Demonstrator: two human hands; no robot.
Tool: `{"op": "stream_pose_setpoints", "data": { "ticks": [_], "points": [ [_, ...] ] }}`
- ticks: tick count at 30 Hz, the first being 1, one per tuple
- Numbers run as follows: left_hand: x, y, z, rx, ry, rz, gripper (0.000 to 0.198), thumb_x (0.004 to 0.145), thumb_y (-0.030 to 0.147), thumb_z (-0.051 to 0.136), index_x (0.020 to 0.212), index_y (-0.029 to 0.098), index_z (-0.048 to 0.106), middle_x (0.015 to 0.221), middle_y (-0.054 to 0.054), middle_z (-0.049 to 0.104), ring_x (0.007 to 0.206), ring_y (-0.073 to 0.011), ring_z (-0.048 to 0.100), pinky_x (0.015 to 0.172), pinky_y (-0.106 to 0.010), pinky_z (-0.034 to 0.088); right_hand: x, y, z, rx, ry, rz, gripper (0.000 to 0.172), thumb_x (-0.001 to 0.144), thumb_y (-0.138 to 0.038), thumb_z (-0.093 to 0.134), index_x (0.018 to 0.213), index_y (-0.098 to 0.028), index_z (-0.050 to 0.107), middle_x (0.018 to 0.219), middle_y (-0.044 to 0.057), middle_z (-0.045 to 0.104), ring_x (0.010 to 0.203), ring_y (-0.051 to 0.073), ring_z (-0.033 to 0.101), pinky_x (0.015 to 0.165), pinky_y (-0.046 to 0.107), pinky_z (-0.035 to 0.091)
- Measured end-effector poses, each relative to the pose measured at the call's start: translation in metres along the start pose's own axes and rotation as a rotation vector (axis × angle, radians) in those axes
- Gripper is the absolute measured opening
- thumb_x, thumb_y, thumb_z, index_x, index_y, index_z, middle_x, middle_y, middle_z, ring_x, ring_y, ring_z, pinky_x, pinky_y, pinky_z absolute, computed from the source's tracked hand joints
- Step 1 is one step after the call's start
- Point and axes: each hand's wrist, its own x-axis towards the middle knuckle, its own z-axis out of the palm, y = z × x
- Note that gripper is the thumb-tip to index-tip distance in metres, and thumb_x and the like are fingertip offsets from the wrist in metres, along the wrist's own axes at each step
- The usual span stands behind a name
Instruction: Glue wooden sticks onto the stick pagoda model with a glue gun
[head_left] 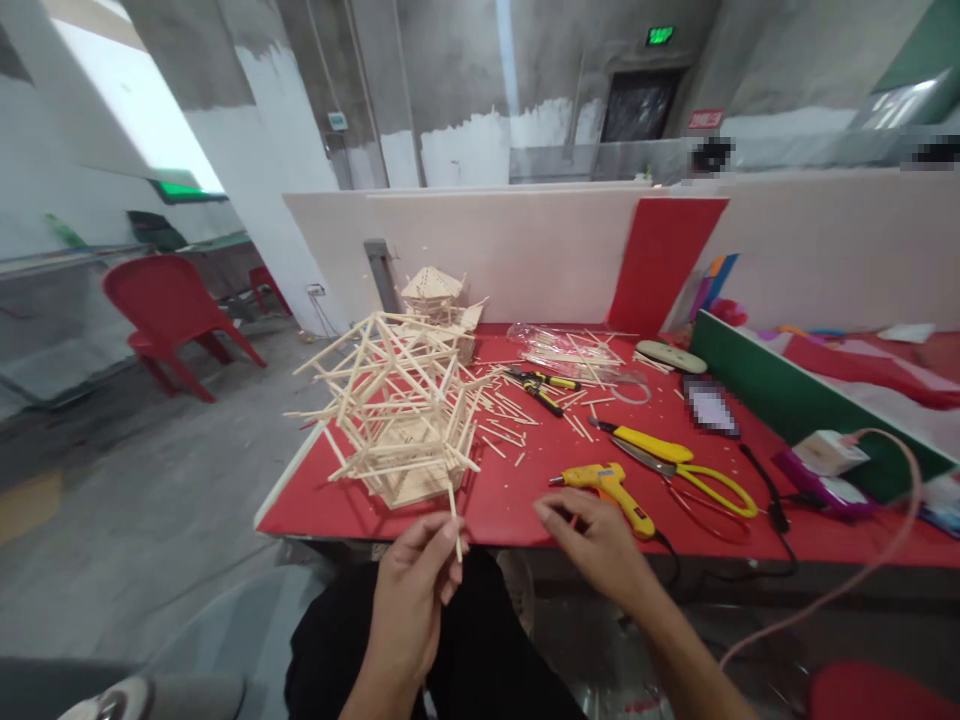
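My left hand (417,570) pinches a thin wooden stick (454,520) between thumb and fingers, below the front of a wooden stick framework (401,400). The stick points up, its top end overlapping the frame's front edge; whether they touch I cannot tell. The framework is an open lattice on a many-sided base. My right hand (592,540) is at the table's front edge with loosely bent fingers, thumb a little apart, and nothing visible in it. Just behind it lies a yellow glue gun (607,487), partly covered by the hand; contact is unclear.
Loose sticks (506,415), pliers (551,385), yellow-handled cutters (649,442) and scissors (705,480) lie on the red table (517,500). Behind the framework stands a roofed wooden model (433,285). A green board (810,400) and a charger with a cable (829,452) are at right.
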Motion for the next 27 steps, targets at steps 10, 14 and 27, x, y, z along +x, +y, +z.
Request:
{"op": "stream_pose_setpoints", "data": {
  "ticks": [10,14,27],
  "points": [
    [0.009,-0.029,0.039,0.137,-0.209,-0.03,0.027,0.073,0.04,0.068,0.078,0.013,0.064,0.07,-0.004,0.063,0.052,-0.0116,0.059,0.038,-0.017,0.037,0.002,0.112,-0.14,-0.95,0.219,0.301,0.036,0.081,-0.024,0.045,0.113,-0.017,0.062,0.107,0.013,0.067,0.096,0.024,0.062,0.081,0.032,0.045],
    [0.028,-0.034,0.052,0.102,-0.204,-0.044,0.03,0.069,0.041,0.07,0.078,0.013,0.062,0.068,-0.002,0.063,0.042,-0.0093,0.056,0.032,-0.016,0.03,0.032,0.11,-0.134,-0.898,0.15,0.228,0.037,0.086,-0.031,0.042,0.113,-0.019,0.063,0.112,0.01,0.066,0.1,0.023,0.061,0.081,0.029,0.044],
    [0.066,-0.042,0.068,0.046,-0.107,0.033,0.032,0.069,0.041,0.071,0.08,0.012,0.061,0.061,0.0,0.063,0.036,-0.0041,0.046,0.032,-0.014,0.027,0.208,0.088,-0.044,-0.931,-0.162,0.2,0.079,0.066,-0.044,0.067,0.134,-0.012,0.042,0.133,0.023,0.046,0.12,0.037,0.043,0.092,0.043,0.036]
  ]
}}
